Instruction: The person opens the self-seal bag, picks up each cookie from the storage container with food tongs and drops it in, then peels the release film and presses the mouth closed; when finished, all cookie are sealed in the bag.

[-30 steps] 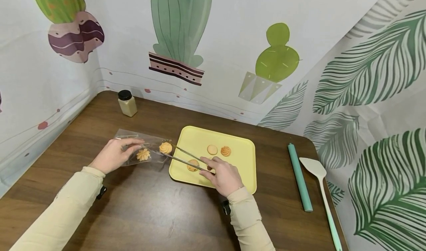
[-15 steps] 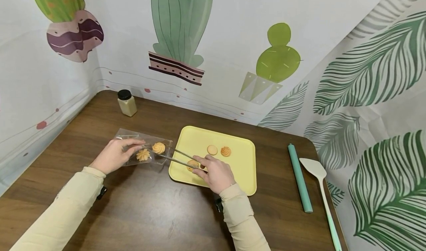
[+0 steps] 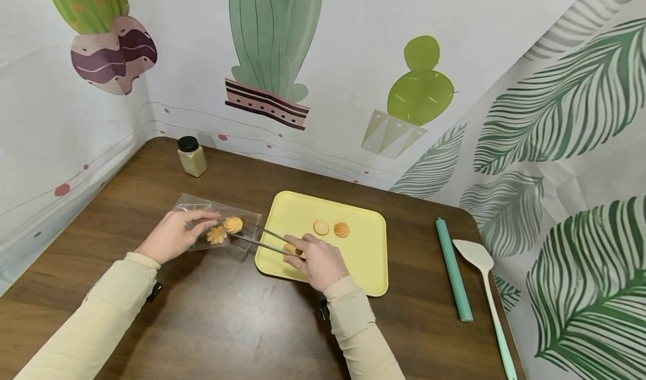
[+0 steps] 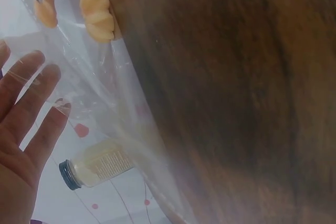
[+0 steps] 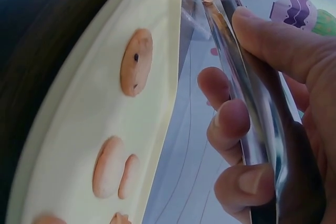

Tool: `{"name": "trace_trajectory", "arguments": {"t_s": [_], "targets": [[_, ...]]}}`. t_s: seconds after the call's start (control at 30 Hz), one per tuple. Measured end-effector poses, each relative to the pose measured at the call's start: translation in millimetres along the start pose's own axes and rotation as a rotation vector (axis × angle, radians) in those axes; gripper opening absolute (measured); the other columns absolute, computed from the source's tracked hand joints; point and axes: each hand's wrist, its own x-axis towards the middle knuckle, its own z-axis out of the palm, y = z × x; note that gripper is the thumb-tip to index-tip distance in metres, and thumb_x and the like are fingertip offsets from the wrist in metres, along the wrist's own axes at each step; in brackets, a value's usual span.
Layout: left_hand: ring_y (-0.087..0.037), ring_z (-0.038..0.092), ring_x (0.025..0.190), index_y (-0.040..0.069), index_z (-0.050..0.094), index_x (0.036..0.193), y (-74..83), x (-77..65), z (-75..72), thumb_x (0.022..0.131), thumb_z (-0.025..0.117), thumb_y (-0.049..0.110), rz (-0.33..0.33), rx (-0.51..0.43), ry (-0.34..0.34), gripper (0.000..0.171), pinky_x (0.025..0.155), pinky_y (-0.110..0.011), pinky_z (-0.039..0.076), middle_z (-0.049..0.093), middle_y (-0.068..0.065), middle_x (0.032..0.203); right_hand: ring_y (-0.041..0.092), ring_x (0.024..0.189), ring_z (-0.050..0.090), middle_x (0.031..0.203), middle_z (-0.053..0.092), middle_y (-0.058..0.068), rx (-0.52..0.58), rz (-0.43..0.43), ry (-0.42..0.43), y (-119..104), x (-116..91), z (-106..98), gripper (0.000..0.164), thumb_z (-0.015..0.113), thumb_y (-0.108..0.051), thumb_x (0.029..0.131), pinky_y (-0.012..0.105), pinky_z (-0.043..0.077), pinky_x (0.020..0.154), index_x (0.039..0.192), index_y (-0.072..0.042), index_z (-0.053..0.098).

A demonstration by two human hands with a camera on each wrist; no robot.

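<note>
In the head view my right hand grips metal tongs, reaching left across the yellow tray's edge. Between the tongs' tips is a round swirl cookie, over the clear plastic bag. A flower-shaped cookie lies in the bag, close beside it. My left hand holds the bag at its left side; the left wrist view has thin film across the fingertips. In the right wrist view thumb and fingers wrap the tongs. Whether the swirl cookie touches the bag's bottom I cannot tell.
The yellow tray bears several cookies, among them a plain round one and a swirled one. A black-lidded jar stands at the back left. On the right lie a green rolling pin and a white spatula.
My right hand has moved left with the tongs, carrying the swirl cookie from the bag's right end to beside the flower-shaped cookie. The left hand has stayed in place.
</note>
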Motion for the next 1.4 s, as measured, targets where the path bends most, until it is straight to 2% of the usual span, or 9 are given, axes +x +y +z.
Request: {"name": "trace_trajectory", "arguments": {"t_s": [0.17,0.37,0.7,0.93,1.17,1.4], "targets": [[-0.024,0.065,0.1,0.014,0.073,0.112,2.4,-0.4,-0.2,0.093,0.067,0.01,-0.014,0.0,-0.011,0.021,0.068,-0.033,0.05,0.07,-0.01,0.113,0.006,0.056,0.047,0.083,0.058,-0.007,-0.001,-0.013,-0.005,-4.8,5.3,2.5,0.043,0.067,-0.042,0.091,0.026,0.042,0.049,0.131,-0.025,0.063],[-0.027,0.065,0.102,0.013,0.074,0.112,7.3,0.1,-0.9,0.092,0.068,0.01,-0.027,-0.01,-0.01,0.021,0.073,-0.039,0.051,0.07,-0.01,0.112,0.005,0.054,0.046,0.083,0.058,-0.007,-0.016,-0.016,-0.01,-8.5,12.1,6.0,0.044,0.066,-0.043,0.091,0.024,0.04,0.047,0.131,-0.025,0.063],[-0.026,0.063,0.104,0.014,0.074,0.113,9.0,0.6,-2.1,0.093,0.068,0.011,-0.032,-0.002,-0.014,0.021,0.073,-0.038,0.05,0.07,-0.009,0.113,0.007,0.056,0.051,0.083,0.06,-0.007,-0.077,-0.037,-0.008,-15.9,22.9,9.4,0.044,0.065,-0.046,0.091,0.025,0.042,0.047,0.131,-0.027,0.063],[-0.017,0.063,0.091,0.012,0.073,0.114,8.1,-0.6,-3.1,0.093,0.067,0.011,-0.013,0.009,-0.016,0.021,0.061,-0.026,0.045,0.071,-0.008,0.112,0.008,0.057,0.053,0.081,0.058,-0.007,-0.116,-0.059,0.004,-21.5,30.0,13.5,0.044,0.066,-0.048,0.09,0.025,0.043,0.047,0.129,-0.029,0.064],[-0.014,0.061,0.078,0.01,0.071,0.116,8.9,-2.5,-3.4,0.095,0.064,0.01,-0.024,-0.02,-0.034,0.022,0.051,-0.025,0.041,0.07,-0.011,0.113,0.007,0.056,0.051,0.079,0.056,-0.007,-0.119,-0.075,-0.016,-24.9,35.1,18.6,0.046,0.065,-0.047,0.09,0.024,0.042,0.047,0.131,-0.026,0.063],[-0.013,0.054,0.064,0.011,0.071,0.117,9.5,-3.0,-4.5,0.095,0.064,0.012,-0.037,-0.023,-0.04,0.023,0.046,-0.026,0.038,0.069,-0.012,0.113,0.007,0.055,0.051,0.08,0.056,-0.007,-0.137,-0.069,-0.036,-28.8,38.9,22.5,0.047,0.065,-0.048,0.091,0.025,0.041,0.046,0.133,-0.027,0.062]]}}
